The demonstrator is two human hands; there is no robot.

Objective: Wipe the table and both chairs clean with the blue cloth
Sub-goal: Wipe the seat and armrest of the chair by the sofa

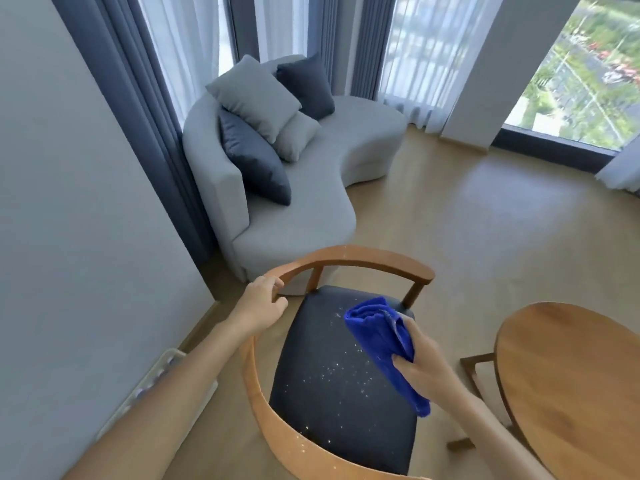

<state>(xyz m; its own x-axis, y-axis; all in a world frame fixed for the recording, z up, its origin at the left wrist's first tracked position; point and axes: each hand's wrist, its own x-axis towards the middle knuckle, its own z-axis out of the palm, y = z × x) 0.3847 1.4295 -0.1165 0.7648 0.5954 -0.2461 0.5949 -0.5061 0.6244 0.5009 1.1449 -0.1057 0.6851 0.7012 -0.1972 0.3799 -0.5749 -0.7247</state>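
A wooden chair (353, 256) with a curved backrest and a dark blue seat (332, 403) stands in front of me. White specks lie scattered over the seat and on the near rail. My left hand (261, 304) grips the curved rail at the chair's left side. My right hand (420, 362) holds the folded blue cloth (375, 332), which rests on the right part of the seat. A round wooden table (568, 386) fills the lower right.
A curved grey sofa (311, 188) with several cushions sits behind the chair, by grey curtains. A wall runs along the left, with a white object (162, 372) at its foot. Part of another wooden frame (474, 368) shows beside the table. Light wood floor lies to the right.
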